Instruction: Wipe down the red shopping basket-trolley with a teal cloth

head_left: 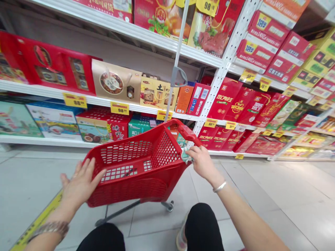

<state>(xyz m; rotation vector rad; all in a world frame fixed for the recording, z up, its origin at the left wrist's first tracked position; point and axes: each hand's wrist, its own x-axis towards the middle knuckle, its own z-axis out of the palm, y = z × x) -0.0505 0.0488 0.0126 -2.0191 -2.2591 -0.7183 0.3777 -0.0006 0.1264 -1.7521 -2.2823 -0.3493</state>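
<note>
One red cart [125,192]: left hand [80,183] spread at its end, right hand [202,162] pinching one cloth [186,156].

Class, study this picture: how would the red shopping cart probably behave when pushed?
The red shopping cart would probably roll easily, since a wheel shows beneath it. Its perforated walls look like plastic, suggesting a stiff, fairly light body. Perched high on slim grey legs, it might tip if shoved sideways.

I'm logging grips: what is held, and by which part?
The right hand holds a crumpled cloth against the cart; the gripped part is unclear. The left hand, open, holds nothing.
</note>
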